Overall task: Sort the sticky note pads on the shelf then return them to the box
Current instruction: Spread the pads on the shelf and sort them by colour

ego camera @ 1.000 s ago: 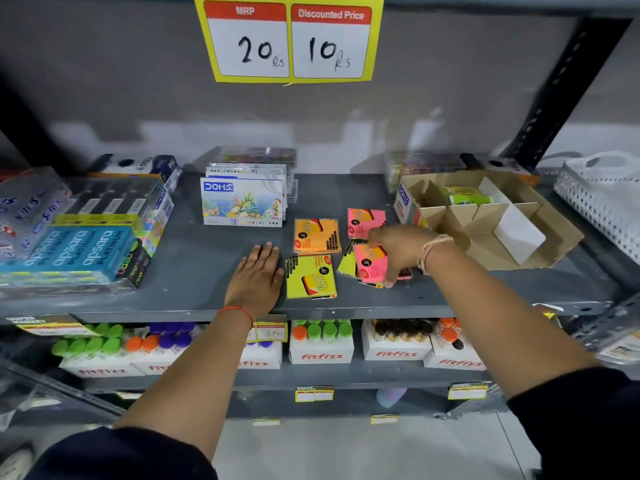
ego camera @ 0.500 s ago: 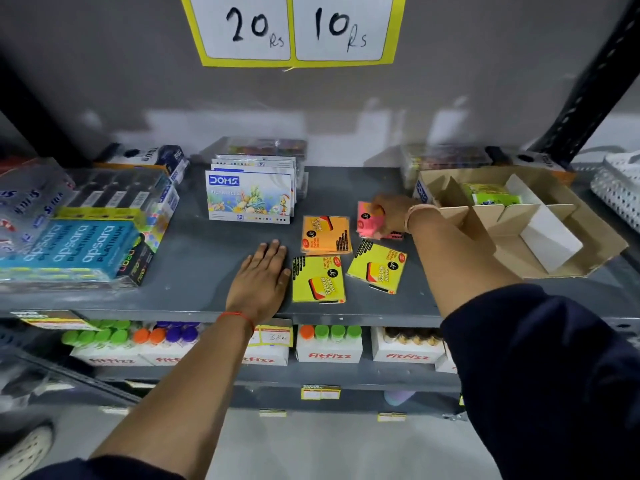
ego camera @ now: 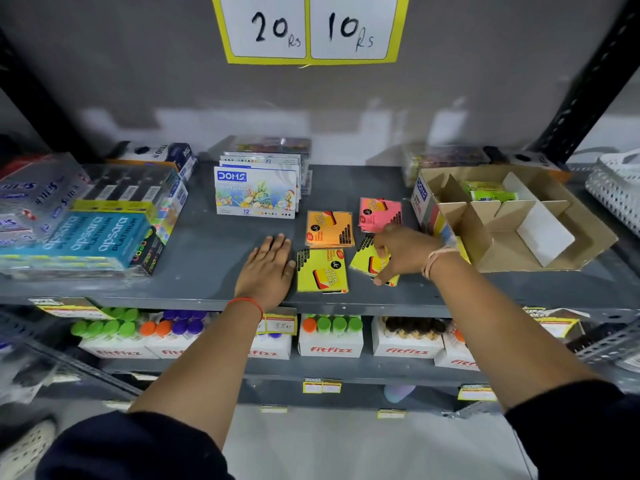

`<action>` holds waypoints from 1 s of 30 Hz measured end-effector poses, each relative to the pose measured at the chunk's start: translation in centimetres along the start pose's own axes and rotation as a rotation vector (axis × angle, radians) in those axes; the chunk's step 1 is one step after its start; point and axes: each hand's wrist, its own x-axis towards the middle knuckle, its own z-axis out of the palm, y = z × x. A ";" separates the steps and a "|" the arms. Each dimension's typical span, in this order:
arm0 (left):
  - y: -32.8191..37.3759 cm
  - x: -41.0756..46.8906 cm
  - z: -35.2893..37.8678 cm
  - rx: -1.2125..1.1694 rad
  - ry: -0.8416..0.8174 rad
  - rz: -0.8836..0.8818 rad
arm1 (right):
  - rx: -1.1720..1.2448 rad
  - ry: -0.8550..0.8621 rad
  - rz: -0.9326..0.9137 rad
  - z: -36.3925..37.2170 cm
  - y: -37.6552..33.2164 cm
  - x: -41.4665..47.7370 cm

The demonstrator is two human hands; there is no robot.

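Sticky note pads lie on the grey shelf [ego camera: 207, 271]. A pink pad stack [ego camera: 379, 213] sits at the back, an orange pad [ego camera: 329, 229] to its left, and a yellow pad [ego camera: 322, 270] near the front edge. A second yellow pad [ego camera: 367, 263], tilted, is under my right hand [ego camera: 403, 252], whose thumb and fingers close on its edges. My left hand [ego camera: 268, 268] rests flat on the shelf, fingers apart, just left of the front yellow pad. The open cardboard box [ego camera: 585, 244] with dividers stands to the right, a green pad [ego camera: 488, 192] in its back compartment.
A DOMS oil pastel pack [ego camera: 256, 192] stands behind the pads. Stacked pen and pencil boxes [ego camera: 83, 220] fill the shelf's left side. A white basket [ego camera: 616, 188] is at far right. Fitfizz bottle boxes [ego camera: 330, 336] line the lower shelf. A price sign [ego camera: 310, 27] hangs above.
My right hand left a pink pad on the pink stack at the back and came down onto the tilted yellow pad. My left hand stayed flat on the shelf.
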 end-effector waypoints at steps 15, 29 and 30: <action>-0.2 0.0 -0.4 -0.070 0.006 0.014 | 0.213 0.106 -0.238 -2.6 -5.3 -0.5; -0.1 -0.5 -0.2 -0.003 0.027 -0.099 | 0.445 0.388 0.085 3.2 -7.1 -2.1; -0.1 -0.5 -0.2 0.001 0.028 -0.098 | 0.483 0.431 0.144 3.6 -8.1 -2.2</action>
